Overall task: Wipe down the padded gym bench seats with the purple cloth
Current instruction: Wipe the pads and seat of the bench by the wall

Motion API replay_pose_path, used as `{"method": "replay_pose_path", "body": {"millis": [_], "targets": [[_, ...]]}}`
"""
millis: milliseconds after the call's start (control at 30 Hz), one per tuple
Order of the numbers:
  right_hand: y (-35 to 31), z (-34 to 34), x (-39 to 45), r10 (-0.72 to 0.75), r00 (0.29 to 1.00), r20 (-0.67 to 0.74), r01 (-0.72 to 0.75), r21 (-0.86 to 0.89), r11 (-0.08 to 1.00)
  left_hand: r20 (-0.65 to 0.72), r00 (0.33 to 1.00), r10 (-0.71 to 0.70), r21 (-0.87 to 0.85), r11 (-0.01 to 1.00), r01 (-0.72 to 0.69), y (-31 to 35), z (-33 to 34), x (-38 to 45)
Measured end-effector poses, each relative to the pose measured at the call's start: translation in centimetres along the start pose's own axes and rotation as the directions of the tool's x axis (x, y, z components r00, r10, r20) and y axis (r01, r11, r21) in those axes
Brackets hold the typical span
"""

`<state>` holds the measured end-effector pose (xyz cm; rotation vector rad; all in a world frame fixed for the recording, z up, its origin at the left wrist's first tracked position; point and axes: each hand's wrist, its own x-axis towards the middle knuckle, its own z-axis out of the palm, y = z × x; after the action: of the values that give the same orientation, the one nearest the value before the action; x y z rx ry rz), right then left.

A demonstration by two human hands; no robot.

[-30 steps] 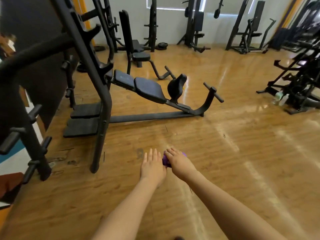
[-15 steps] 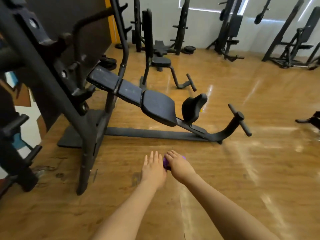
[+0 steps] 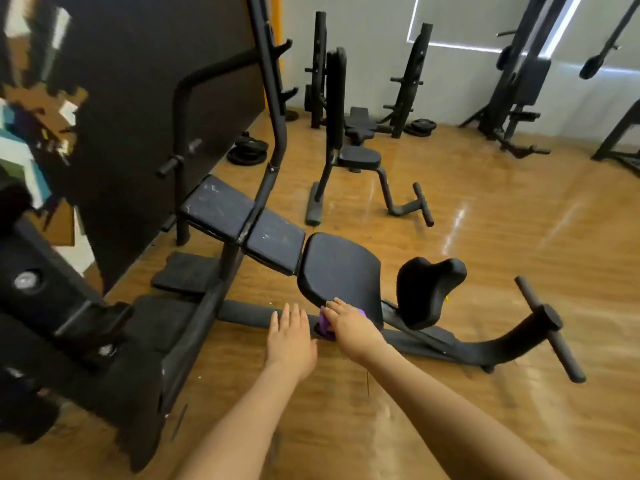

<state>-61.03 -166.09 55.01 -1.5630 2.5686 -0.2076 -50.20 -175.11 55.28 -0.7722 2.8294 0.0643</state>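
Note:
A black decline bench stands ahead, with a rounded seat pad [image 3: 341, 268], a scuffed back pad [image 3: 242, 226] sloping up to the left and a curved leg pad [image 3: 427, 289] to the right. My right hand [image 3: 349, 329] grips the bunched purple cloth [image 3: 325, 325] at the seat pad's near lower edge. Only a small part of the cloth shows under the fingers. My left hand [image 3: 291, 337] is held flat beside it, fingers straight, over the bench's floor bar, holding nothing.
The black rack frame [image 3: 104, 334] with pegs fills the left side. A foot bar [image 3: 550, 327] juts out at right. An upright bench [image 3: 346, 143] and weight plates [image 3: 247, 152] stand behind on the wooden floor [image 3: 485, 220]. More machines line the far wall.
The view has closed in on the decline bench. Both hands now reach its seat pad's near edge, the right one still holding the cloth.

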Motion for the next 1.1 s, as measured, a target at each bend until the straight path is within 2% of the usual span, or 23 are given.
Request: {"method": "replay_pose_path", "body": {"millis": [200,300,467,600,667,867,967,1100], "targets": [[6.7,0.5,12.5,-0.219,0.973,0.074,0.220,-0.010,0.975,-0.034,0.985,-0.172,-0.033,0.985,0.171,1.0,-2.1,10.8],[9.1,0.2,18.2,-0.319,0.944,0.081,0.319,0.006,0.948,0.022,0.945,-0.325,-0.085,0.942,0.326,1.3,-3.0,14.7],[10.3,-0.8,25.0,-0.458,0.876,0.150,0.465,-0.011,0.885,0.024,0.894,-0.448,-0.125,0.886,0.447,0.6,-5.0,19.0],[8.5,-0.7,31.0,-0.532,0.831,0.161,0.539,0.000,0.842,0.009,0.870,-0.493,-0.128,0.862,0.490,-2.3,-5.9,22.9],[7.5,-0.5,33.3,-0.536,0.830,0.152,0.540,0.020,0.842,0.015,0.862,-0.506,-0.133,0.854,0.504,-4.0,-5.7,24.7],[7.3,-1.2,40.4,-0.599,0.788,0.139,0.599,0.047,0.799,0.053,0.793,-0.607,-0.135,0.782,0.608,-8.7,-5.6,30.1],[7.5,-1.4,44.1,-0.608,0.783,0.131,0.606,0.054,0.793,0.084,0.795,-0.600,-0.108,0.788,0.606,-10.1,-6.3,32.2],[5.1,-0.5,49.5,-0.702,0.694,0.158,0.697,0.096,0.711,0.044,0.782,-0.622,0.008,0.783,0.622,-13.5,-7.0,34.6]]}}
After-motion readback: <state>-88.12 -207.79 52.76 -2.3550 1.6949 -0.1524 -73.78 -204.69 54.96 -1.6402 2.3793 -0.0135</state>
